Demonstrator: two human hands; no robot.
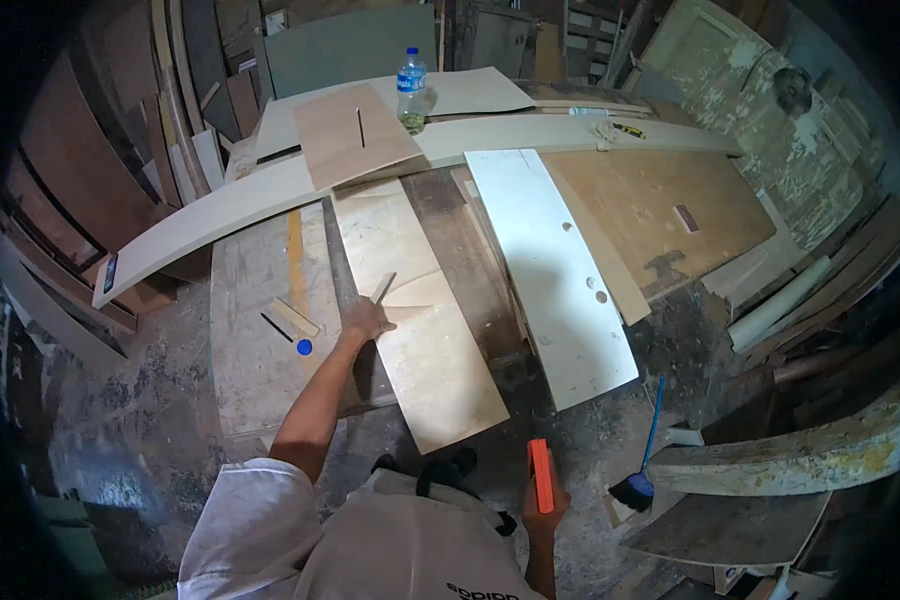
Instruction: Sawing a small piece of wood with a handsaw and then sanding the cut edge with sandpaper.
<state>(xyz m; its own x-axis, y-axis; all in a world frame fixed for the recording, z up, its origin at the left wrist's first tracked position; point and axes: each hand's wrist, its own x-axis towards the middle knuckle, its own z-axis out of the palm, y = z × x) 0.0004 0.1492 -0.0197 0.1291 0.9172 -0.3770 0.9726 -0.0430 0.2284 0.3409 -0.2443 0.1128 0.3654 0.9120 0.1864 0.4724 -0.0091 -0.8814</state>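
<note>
My left hand reaches out over the workbench and rests on the left edge of a long pale plywood panel, its fingers at a small light wooden stick that lies on the panel. My right hand is held low near my body, shut on an orange flat tool that points upward. A short wooden strip and a dark pencil-like tool with a blue cap lie on the bench just left of my left hand.
A white board with holes lies right of the panel, beside a brown sheet. A long curved pale board spans the back, with a water bottle and a slotted brown panel. A blue-handled brush lies on the floor among planks.
</note>
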